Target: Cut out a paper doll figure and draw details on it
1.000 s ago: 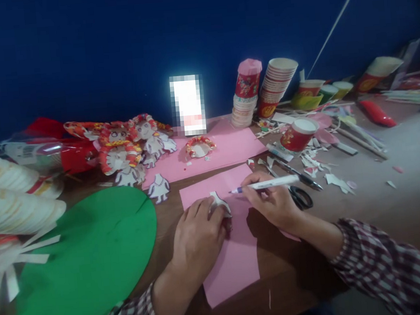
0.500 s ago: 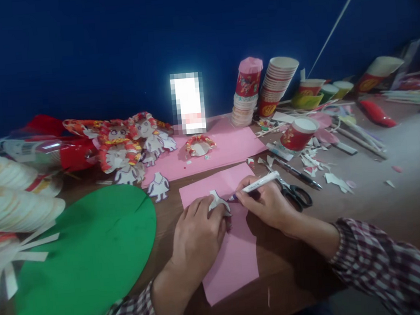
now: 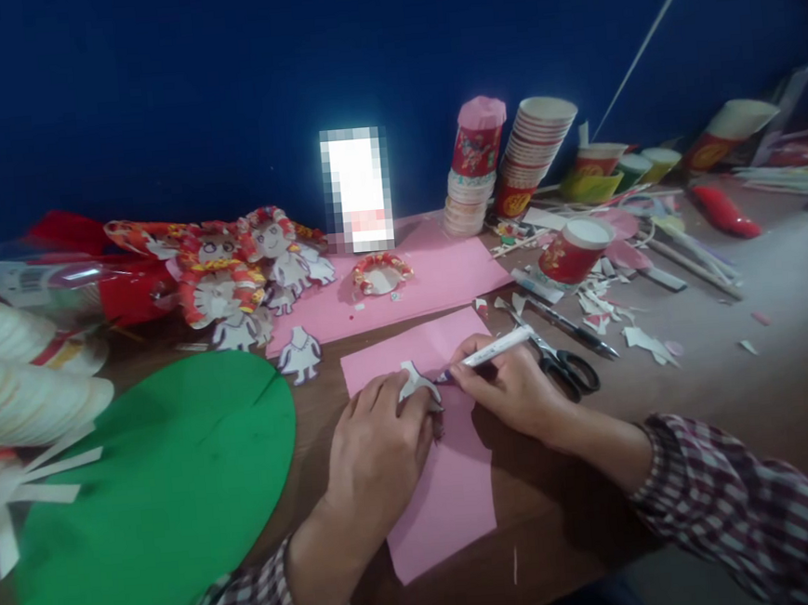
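A small white paper cutout point(image 3: 410, 383) with a dark purple line along its right edge lies over a pink paper sheet point(image 3: 453, 485). My left hand point(image 3: 380, 444) presses and grips it from the left, hiding its lower part. My right hand point(image 3: 508, 383) is closed around a white marker point(image 3: 498, 346), whose dark tip meets or almost meets the cutout's right edge. Beside my left hand lies a finished-looking dress-shaped cutout point(image 3: 300, 355) with a purple outline. Black-handled scissors point(image 3: 569, 371) rest just beyond my right hand.
A green oval sheet point(image 3: 160, 499) covers the left side, near stacked pale cups point(image 3: 26, 397). Paper figures point(image 3: 224, 279) lie behind it. Stacked red cups point(image 3: 532, 157), a single cup point(image 3: 574, 252), a pen point(image 3: 574, 326) and paper scraps point(image 3: 649, 344) occupy the right.
My view has shifted slightly, so the things at left appear farther left. Both hands keep nearly the same place on the cutout and marker, and the tip stays by the cutout's edge.
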Demonstrator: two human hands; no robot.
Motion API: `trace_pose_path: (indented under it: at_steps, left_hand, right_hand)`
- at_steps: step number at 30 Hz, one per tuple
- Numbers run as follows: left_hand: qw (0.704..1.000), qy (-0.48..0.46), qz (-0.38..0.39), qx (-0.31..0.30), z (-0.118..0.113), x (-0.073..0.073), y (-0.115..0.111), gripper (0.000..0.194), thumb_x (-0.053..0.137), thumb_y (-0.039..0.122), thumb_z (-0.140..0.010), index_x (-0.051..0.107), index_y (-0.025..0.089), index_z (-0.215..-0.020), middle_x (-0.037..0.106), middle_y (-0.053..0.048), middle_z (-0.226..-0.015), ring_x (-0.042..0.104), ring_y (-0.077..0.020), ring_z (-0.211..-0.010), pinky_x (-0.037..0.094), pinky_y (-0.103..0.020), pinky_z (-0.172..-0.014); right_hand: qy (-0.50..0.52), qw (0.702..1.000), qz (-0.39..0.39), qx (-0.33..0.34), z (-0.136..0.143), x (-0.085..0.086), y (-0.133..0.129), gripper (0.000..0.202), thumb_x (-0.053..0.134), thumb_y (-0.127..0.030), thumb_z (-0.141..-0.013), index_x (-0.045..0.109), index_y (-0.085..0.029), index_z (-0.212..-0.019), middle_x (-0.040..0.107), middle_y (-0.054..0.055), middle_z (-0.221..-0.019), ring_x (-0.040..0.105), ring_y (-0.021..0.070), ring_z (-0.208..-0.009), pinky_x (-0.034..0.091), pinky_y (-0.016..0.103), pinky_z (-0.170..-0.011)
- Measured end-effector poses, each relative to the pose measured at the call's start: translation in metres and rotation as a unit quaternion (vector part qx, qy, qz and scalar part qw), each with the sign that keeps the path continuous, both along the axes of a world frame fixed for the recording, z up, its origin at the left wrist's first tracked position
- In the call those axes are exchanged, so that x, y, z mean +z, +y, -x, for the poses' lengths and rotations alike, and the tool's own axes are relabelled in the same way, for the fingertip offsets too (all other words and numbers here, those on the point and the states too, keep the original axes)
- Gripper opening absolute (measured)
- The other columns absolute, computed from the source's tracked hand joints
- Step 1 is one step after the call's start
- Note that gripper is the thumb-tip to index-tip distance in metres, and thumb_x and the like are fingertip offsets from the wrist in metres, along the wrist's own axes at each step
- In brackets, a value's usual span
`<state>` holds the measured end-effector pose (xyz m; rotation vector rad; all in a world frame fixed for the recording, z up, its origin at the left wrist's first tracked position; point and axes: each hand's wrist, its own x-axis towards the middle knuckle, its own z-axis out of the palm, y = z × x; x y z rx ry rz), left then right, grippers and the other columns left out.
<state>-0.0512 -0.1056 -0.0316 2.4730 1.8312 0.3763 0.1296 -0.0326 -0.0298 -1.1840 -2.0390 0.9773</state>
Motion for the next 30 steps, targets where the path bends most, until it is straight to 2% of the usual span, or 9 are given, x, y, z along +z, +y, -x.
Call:
trace_pose_path:
  at_steps: [7,25,30]
  left_hand:
    - [1.000,-0.002,0.001,-0.001,-0.0001,0.0008,0.0003,0.022,0.048,0.025,-0.089,0.060,0.023,-0.108,0.058,-0.010,-0.118,0.053,-0.0275,-0.110,0.049,-0.046,-0.088]
    - [1.000,0.007,0.003,-0.001,0.0000,-0.0014,0.0000,0.026,0.046,0.025,-0.090,0.059,0.022,-0.112,0.059,-0.009,-0.119,0.053,-0.0285,-0.110,0.049,-0.046,-0.086]
    - [1.000,0.009,0.003,0.000,0.0001,-0.0009,0.0002,0.025,0.047,0.024,-0.089,0.059,0.023,-0.112,0.059,-0.009,-0.119,0.053,-0.0286,-0.110,0.050,-0.046,-0.086]
  right_hand:
    - [-0.008,1.000,0.004,0.000,0.0000,0.0012,-0.0004,0.014,0.053,-0.026,-0.085,0.059,-0.017,-0.076,0.053,-0.002,-0.060,0.047,0.0116,-0.056,0.035,0.022,-0.053]
    - [-0.007,1.000,-0.011,0.005,0.0001,-0.0035,0.0013,0.012,0.054,-0.025,-0.084,0.058,-0.016,-0.077,0.058,0.000,-0.063,0.051,0.0128,-0.058,0.037,0.023,-0.055]
    - [-0.001,1.000,-0.010,0.002,-0.0003,-0.0041,0.0009,0.013,0.053,-0.025,-0.085,0.057,-0.016,-0.076,0.054,-0.001,-0.060,0.049,0.0117,-0.056,0.036,0.023,-0.054]
